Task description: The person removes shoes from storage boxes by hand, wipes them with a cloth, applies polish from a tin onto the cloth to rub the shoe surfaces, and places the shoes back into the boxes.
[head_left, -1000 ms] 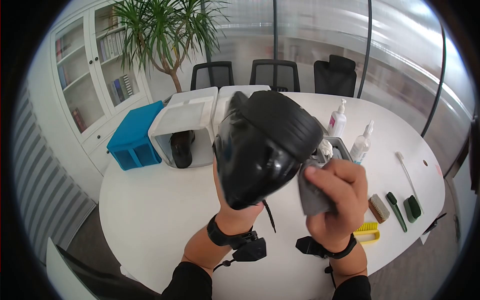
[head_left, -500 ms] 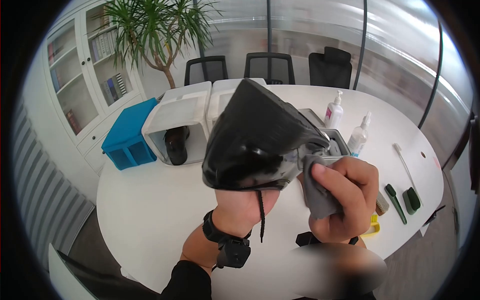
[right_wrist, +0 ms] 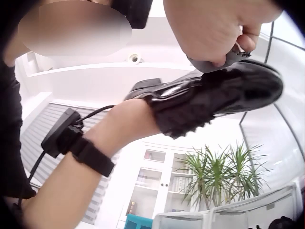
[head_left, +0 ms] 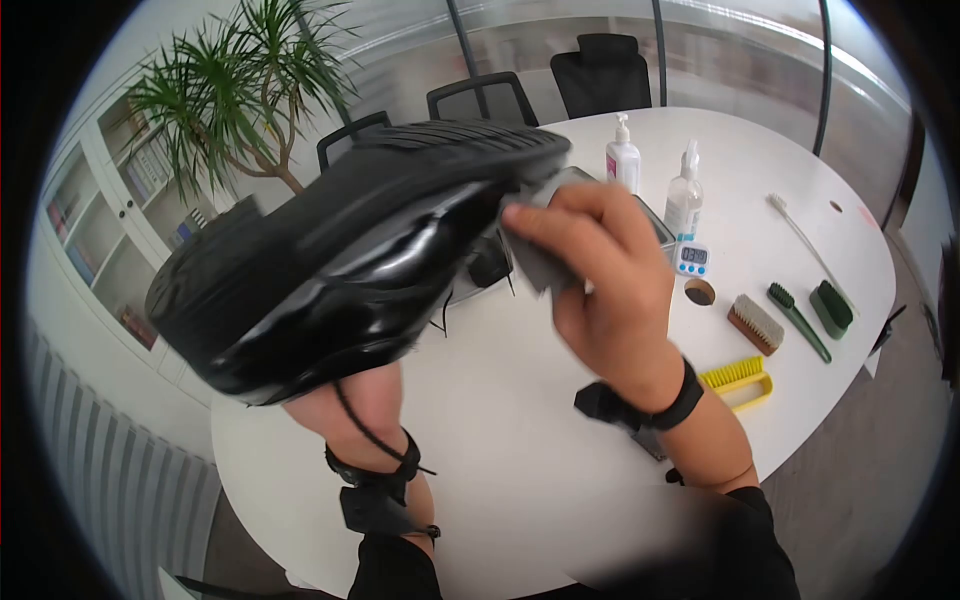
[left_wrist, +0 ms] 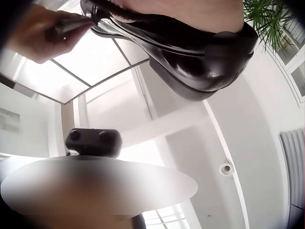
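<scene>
A glossy black dress shoe (head_left: 390,250) is held up over the table, tilted, its sole facing up toward the head view. My left hand (head_left: 350,412) carries it from inside: the right wrist view shows the forearm running into the opening of the shoe (right_wrist: 228,90), which hides the fingers. A loose lace (head_left: 372,432) hangs by the wrist. With thumb and fingers my right hand (head_left: 622,285) pinches a grey cloth (head_left: 538,262), which lies against the toe end of the shoe. The left wrist view shows the shoe's heel (left_wrist: 202,78) and shiny side.
Behind the shoe stand a pump bottle (head_left: 623,158), a spray bottle (head_left: 685,195) and a small timer (head_left: 692,259). To the right lie a wooden brush (head_left: 757,324), a yellow brush (head_left: 738,380), green brushes (head_left: 831,308) and a long-handled brush (head_left: 805,240). Another black shoe (head_left: 488,262) shows beyond.
The shoe has swung from toe-forward to lying across the view, sole up, and moved left with my left hand. My right hand keeps the cloth and has risen toward the toe. The head view has turned right.
</scene>
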A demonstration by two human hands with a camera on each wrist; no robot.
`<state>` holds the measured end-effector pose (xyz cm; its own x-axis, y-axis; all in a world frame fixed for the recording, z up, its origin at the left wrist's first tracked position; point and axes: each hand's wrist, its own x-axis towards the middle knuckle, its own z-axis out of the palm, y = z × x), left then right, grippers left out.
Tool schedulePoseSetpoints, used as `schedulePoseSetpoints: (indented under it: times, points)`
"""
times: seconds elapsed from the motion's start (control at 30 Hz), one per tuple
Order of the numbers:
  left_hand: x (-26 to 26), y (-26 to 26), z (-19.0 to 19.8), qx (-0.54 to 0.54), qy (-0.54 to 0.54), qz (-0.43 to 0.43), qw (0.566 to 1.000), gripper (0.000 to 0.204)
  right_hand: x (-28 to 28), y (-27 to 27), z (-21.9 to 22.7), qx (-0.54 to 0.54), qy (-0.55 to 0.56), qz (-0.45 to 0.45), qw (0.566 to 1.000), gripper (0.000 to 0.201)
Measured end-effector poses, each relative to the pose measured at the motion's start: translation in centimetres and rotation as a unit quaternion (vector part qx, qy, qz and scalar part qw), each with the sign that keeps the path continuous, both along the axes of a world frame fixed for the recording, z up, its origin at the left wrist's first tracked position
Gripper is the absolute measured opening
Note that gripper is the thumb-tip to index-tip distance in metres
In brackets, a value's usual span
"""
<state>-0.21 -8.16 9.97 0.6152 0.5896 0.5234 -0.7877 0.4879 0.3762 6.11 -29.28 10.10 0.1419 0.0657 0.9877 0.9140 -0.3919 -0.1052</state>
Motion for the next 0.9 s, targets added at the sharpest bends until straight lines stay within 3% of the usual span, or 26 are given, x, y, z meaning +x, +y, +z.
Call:
schedulePoseSetpoints:
  times: [0.23,0.37,0.47,0.5,0.53,0.57,0.63,0.67,0.7,0.73,0.77,0.8,0.83,0.87,0.9]
  points:
    - [0.1,2.5,0.0,0.025,-0.047,-0.165,0.985,0.049,3.4,-1.4,-0.2,0.067,0.044,0.0,0.997,0.06]
    - [-0.3,4.2,-0.8,0.019,-0.079,-0.265,0.961,0.049,0.4,-0.8,0.6,0.069,-0.061,0.038,0.995,0.057]
    - [-0.5,3.9,-1.3,0.016,-0.091,-0.32,0.943,0.05,-1.0,1.4,0.0,0.069,-0.112,0.084,0.988,0.033]
    - [-0.6,3.1,-1.6,0.076,-0.032,-0.221,0.972,0.049,-1.6,0.9,-0.4,0.015,-0.083,0.094,0.992,0.055]
    - [-0.7,2.0,-1.9,0.135,0.027,-0.116,0.984,0.048,-1.8,0.6,-0.4,0.007,-0.081,0.085,0.993,0.054]
    - [-0.8,0.9,-2.2,0.191,0.084,-0.009,0.978,0.047,-1.9,0.4,-0.4,-0.001,-0.08,0.078,0.994,0.053]
    - [-1.1,-0.2,-2.6,0.29,0.193,0.207,0.914,0.046,-0.9,0.0,0.0,0.018,-0.108,0.049,0.993,0.052]
    - [-1.0,0.2,-2.8,0.288,0.192,0.208,0.915,0.046,-0.1,-0.2,0.2,0.038,-0.136,0.02,0.99,0.051]
    - [-0.9,1.4,-3.2,0.194,0.077,-0.012,0.978,0.046,0.6,-0.5,0.1,0.054,-0.137,0.021,0.989,0.05]
    - [-0.7,2.4,-3.4,0.087,-0.044,-0.231,0.968,0.046,1.5,-0.6,0.0,0.071,-0.136,0.021,0.988,0.047]
    - [-0.6,3.0,-3.6,-0.026,-0.162,-0.434,0.886,0.046,2.2,-0.6,-0.1,0.089,-0.135,0.021,0.987,0.044]
    - [-0.7,2.5,-3.1,-0.025,-0.163,-0.434,0.886,0.046,2.7,-0.6,-0.3,0.09,-0.136,0.022,0.986,0.044]
    - [-0.9,1.9,-2.2,-0.024,-0.07,-0.275,0.959,0.05,3.2,-0.5,-0.6,0.097,-0.115,0.018,0.988,0.045]
    - [-1.0,1.5,-1.6,-0.022,0.024,-0.104,0.994,0.055,3.7,-0.5,-0.8,0.105,-0.092,0.016,0.99,0.046]
    - [-1.2,1.4,-1.5,-0.02,0.024,-0.102,0.994,0.055,4.1,-0.4,-1.1,0.107,-0.092,0.017,0.99,0.046]
